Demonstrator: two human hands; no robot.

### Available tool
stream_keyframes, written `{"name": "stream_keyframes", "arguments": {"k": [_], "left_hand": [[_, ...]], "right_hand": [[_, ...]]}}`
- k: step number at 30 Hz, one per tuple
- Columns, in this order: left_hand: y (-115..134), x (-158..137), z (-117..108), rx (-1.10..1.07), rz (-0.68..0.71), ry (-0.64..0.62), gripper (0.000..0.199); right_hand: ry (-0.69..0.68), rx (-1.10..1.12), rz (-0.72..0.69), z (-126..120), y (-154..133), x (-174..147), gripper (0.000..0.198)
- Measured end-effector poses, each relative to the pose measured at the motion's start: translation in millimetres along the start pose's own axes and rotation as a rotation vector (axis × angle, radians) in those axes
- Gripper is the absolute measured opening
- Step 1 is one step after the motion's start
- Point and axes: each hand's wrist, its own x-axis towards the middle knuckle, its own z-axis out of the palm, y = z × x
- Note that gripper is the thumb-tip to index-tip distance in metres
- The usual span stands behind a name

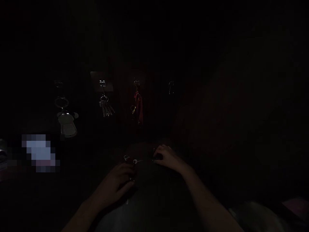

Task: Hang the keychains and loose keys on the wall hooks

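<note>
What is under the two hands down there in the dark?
Under the left hand and right hand lies a dark rounded thing with small shiny metal bits near the fingertips. It is too dark to tell what it is, and the palms cover the rest.

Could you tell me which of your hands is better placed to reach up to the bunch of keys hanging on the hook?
Probably the left. The left hand lies almost below the bunch of keys, while the right hand sits further right, nearer the red tag. The scene is very dark.
</note>
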Motion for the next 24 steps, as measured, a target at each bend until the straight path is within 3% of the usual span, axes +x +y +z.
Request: {"name": "stream_keyframes", "arguments": {"k": [8, 12, 16, 20, 24], "left_hand": [[-5.1, -0.7, -2.5, -0.030, -0.037, 0.095, 0.024], [-8.7, -1.5, -2.7, -0.030, -0.054, 0.120, 0.023], [-14.8, -3.1, -1.3, -0.038, -0.040, 0.139, 0.022], [-20.1, -4.9, 0.9, -0.028, -0.062, 0.128, 0.021], [-22.4, -5.9, 1.3, -0.037, -0.078, 0.146, 0.021]], "right_hand": [[0.029, -0.100, -0.016, 5.6, -10.8, 1.8, 0.009], [0.117, 0.132, 0.019, 7.7, -4.5, 5.7, 0.009], [0.146, 0.465, 0.182, 8.9, -0.4, 8.5, 0.013], [0.093, 0.494, 0.231, 6.2, -0.9, 8.5, 0.015], [0.169, 0.436, 0.141, 0.8, -1.4, 6.6, 0.016]]}}
